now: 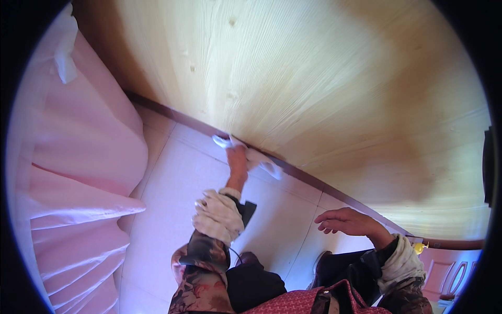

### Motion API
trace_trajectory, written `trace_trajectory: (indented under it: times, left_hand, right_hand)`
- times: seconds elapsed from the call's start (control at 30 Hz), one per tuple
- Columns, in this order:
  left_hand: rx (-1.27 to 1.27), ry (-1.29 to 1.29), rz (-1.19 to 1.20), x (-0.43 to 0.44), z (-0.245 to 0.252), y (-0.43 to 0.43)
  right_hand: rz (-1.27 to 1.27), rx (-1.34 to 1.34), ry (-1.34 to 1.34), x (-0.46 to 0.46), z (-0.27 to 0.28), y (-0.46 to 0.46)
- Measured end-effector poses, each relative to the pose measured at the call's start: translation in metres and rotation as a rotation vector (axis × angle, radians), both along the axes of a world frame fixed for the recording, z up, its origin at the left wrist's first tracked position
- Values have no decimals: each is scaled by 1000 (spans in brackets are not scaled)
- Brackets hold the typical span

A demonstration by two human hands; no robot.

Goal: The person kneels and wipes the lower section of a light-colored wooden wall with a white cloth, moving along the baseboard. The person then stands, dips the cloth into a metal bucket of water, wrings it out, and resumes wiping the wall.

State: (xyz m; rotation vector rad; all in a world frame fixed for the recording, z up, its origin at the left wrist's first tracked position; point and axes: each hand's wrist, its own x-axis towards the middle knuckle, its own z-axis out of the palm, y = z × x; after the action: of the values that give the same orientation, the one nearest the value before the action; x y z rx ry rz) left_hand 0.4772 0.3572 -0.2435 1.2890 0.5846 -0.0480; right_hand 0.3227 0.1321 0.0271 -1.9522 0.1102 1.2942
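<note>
My left hand [237, 163] presses a white cloth [262, 160] against the foot of a wood-grain panel [259, 78], where the brown baseboard [304, 177] meets the floor. Part of the cloth pokes out left of my knuckles, and a longer flap hangs to the right. My fingertips are hidden by the hand and the cloth. Off to the right, my right hand [347, 221] hovers above my knee with its fingers loosely apart and nothing in it. Both sleeves are rolled back at the forearms.
Pink draped fabric [86, 137] hangs along the left side down to the tiled floor [176, 204]. My knees and shoes are bent close below. At the far right are a pink panelled door [439, 274], a small yellow object [419, 247] and a dark fixture [487, 167].
</note>
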Motion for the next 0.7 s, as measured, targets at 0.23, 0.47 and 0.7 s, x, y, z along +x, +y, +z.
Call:
trace_trajectory:
  times: [0.23,0.47,0.7]
  left_hand:
    - [-277,-300,343,9,69,46]
    - [276,-289,148,-5,42,-11]
    - [-200,-184,86,-29,112,-34]
  right_hand:
    - [-23,-29,-3,-4,-12,-9]
    - [-55,8,-19,-15,-23,-33]
    - [2,75,49,-15,-54,-44]
